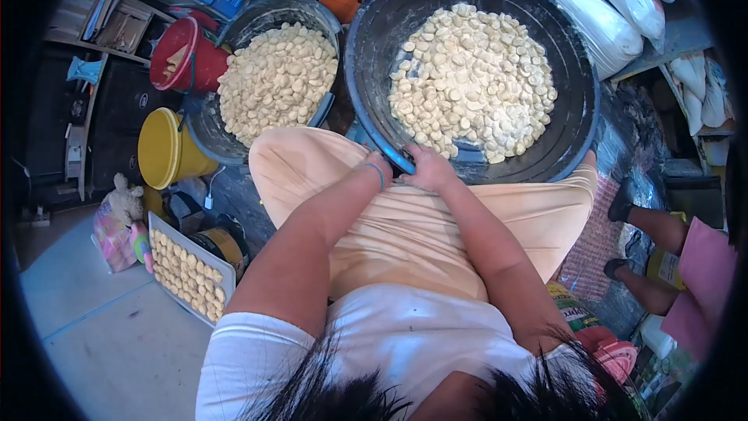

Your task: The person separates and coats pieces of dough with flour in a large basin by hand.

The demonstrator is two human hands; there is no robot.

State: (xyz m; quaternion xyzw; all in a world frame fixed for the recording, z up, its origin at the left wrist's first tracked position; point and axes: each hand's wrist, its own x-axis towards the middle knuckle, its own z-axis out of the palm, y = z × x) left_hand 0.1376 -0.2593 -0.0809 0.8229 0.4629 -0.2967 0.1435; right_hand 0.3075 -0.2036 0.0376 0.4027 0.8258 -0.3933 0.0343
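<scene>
A wide black basin (574, 97) with a blue rim stands in front of my crossed legs, holding a heap of pale, floury dough pieces (471, 70). My right hand (427, 170) is closed on the basin's near rim, thumb and fingers over the edge. Just left of it, my left hand (375, 168) rests against the outside of that rim, above my lap; its fingers are mostly hidden. A second dark tub (209, 129), left of the basin, holds another heap of similar pale pieces (276, 74).
At left stand a red bucket (183, 54), a yellow bucket (160, 148) and a tray (227, 271) with rows of shaped pieces. White sacks (592, 15) lie at the back right. Another person's legs (650, 230) are at the right.
</scene>
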